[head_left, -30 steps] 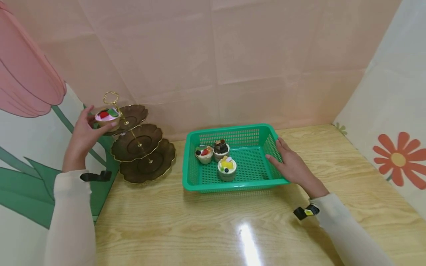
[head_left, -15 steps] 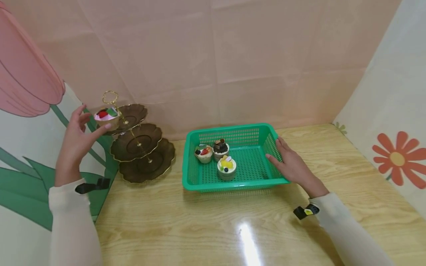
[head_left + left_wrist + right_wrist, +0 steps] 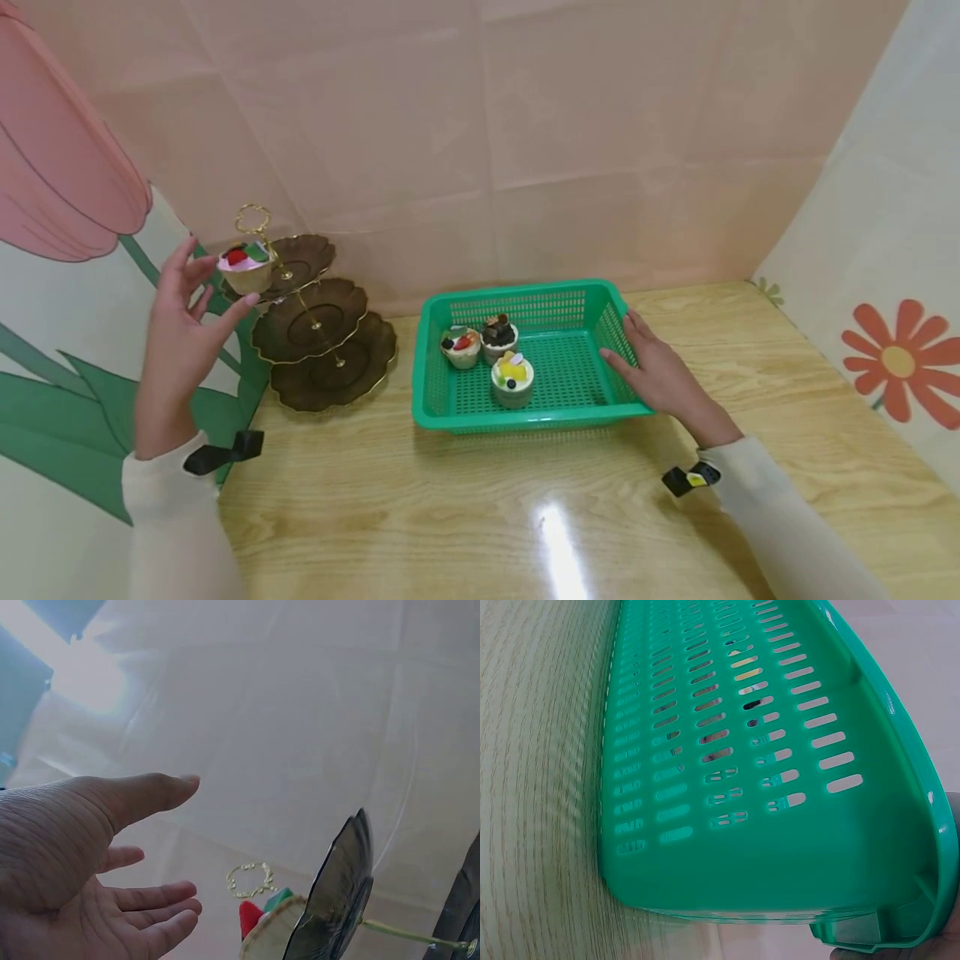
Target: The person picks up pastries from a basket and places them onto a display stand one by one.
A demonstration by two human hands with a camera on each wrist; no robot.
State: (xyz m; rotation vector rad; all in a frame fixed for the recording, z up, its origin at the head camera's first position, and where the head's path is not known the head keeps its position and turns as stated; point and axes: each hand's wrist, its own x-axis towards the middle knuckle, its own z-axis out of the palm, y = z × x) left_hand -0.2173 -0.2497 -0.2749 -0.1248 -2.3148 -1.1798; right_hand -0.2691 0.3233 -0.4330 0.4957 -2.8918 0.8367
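A three-tiered brown cake stand [image 3: 330, 385] with gilt, scalloped edges stood at the left of the wood-grained surface [image 3: 420, 517], its tiers threaded on a slim gold post beneath a gold ring handle [image 3: 252, 207]. On the top tier [image 3: 309, 254], over at its left side, sat a pink-cream cupcake [image 3: 251, 277] in a tan cup, upright, with a red strawberry piece and a green piece on its topping. The left hand [image 3: 176, 333] was beside that cupcake, released, its fingers spread and the thumb held out below; the left wrist view showed a gap between the fingers and the cupcake. Near the middle of the surface lay a green plastic basket [image 3: 555, 415] with slotted walls and a latticed floor, and it contained three more cupcakes, all upright and gathered in its left half. A strawberry-topped cupcake [image 3: 461, 350] was farthest left, a chocolate-topped cupcake [image 3: 498, 340] stood just beside it toward the back, and a yellow-fruit cupcake [image 3: 512, 385] with a dark berry stood in front of the pair. The right hand [image 3: 663, 375] grasped the basket's right end, thumb over the inner side and fingers along the outside of the rim. A black strap [image 3: 217, 454] circled the left sleeve, and a pink backdrop [image 3: 585, 133] hung behind the basket.
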